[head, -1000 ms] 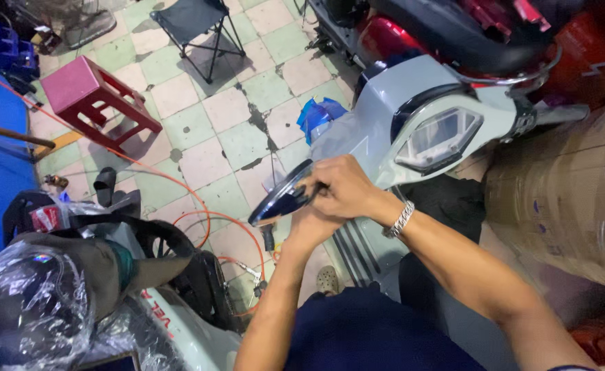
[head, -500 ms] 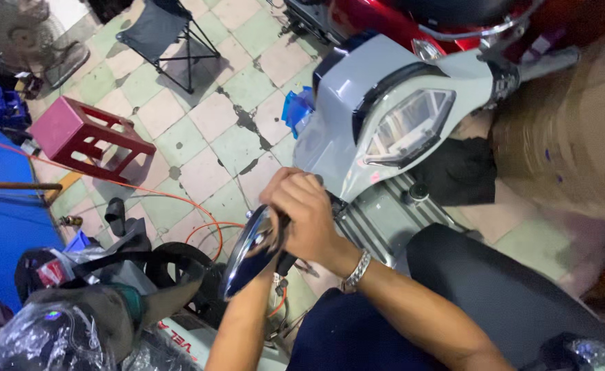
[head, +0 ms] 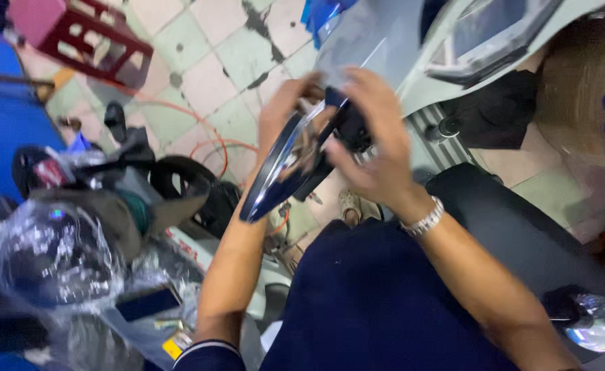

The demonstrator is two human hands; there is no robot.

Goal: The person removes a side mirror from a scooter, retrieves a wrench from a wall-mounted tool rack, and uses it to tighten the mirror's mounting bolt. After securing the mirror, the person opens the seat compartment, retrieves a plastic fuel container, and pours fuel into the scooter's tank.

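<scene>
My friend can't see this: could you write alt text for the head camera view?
Two bare hands, left hand and right hand, hold a shiny oval mirror above a grey scooter, over a tiled floor.

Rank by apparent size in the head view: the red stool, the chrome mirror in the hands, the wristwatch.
1. Chrome mirror, though it sits nearer the camera, so its lead is unsure.
2. Red stool, partly cut off.
3. Wristwatch.
</scene>
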